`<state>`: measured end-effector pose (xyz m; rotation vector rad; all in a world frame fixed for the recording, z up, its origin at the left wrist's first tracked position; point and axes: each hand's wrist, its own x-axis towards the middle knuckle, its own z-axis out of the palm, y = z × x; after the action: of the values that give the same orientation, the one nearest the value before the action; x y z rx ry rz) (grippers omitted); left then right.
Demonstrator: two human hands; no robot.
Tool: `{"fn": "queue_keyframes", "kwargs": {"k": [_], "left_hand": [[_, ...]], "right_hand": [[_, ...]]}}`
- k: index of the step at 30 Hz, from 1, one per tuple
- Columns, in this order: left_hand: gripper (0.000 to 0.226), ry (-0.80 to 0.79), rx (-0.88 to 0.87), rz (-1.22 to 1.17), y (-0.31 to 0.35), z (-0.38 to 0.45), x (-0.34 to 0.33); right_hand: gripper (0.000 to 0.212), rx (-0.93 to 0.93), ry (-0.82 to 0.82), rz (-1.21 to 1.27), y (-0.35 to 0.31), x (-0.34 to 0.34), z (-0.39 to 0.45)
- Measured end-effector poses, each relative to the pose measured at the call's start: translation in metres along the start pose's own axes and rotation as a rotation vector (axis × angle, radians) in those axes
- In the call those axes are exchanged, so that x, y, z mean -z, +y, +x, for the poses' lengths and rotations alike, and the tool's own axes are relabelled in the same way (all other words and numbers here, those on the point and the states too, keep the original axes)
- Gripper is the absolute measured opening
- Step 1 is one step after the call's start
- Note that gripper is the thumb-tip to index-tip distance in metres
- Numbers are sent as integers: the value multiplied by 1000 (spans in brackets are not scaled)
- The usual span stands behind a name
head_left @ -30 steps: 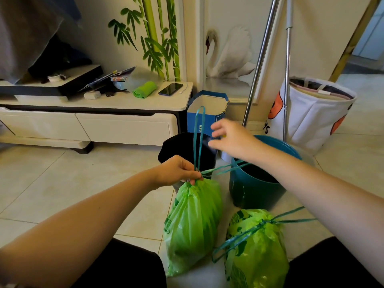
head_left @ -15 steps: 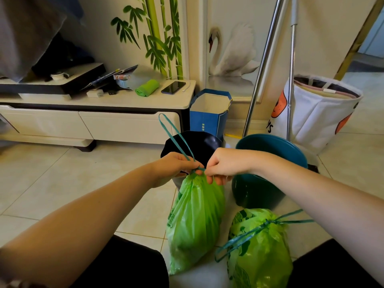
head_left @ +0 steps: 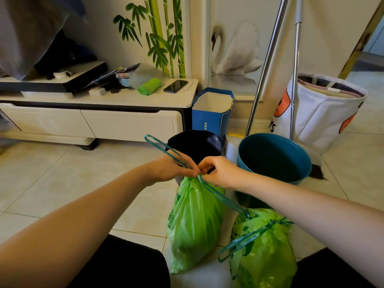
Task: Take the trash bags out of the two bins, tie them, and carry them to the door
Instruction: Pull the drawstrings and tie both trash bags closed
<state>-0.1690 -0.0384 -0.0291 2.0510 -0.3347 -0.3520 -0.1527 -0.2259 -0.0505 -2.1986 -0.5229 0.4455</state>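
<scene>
Teal drawstring loops [head_left: 166, 149] have swung apart since a second ago; left hand [head_left: 172, 169] and right hand [head_left: 218, 173] now both pinch the knot atop the green trash bag [head_left: 193, 221] on the floor, cinching it; the second bag [head_left: 264, 252] already looks tied.

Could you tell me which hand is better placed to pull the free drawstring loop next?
Probably the left hand: the free loop rises just above it, while the right hand pinches the knot.

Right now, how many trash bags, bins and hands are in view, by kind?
Green trash bags: 2, one held at its neck, one tied on the floor
Bins: 2, black bin, teal bin
Hands: 2, left hand, right hand, both pinching the drawstring
Total: 6
</scene>
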Motion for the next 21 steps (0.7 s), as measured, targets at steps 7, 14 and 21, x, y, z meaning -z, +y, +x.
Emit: {"fn": "queue_keyframes", "kwargs": {"k": [7, 14, 21], "left_hand": [[10, 3, -12, 39, 3, -6, 8], [15, 1, 14, 10, -2, -6, 13], [11, 120, -37, 92, -8, -5, 13]], "right_hand": [[20, 68, 35, 72, 1, -22, 9], [22, 78, 128, 57, -1, -22, 14], [19, 12, 90, 159, -9, -18, 10]]}}
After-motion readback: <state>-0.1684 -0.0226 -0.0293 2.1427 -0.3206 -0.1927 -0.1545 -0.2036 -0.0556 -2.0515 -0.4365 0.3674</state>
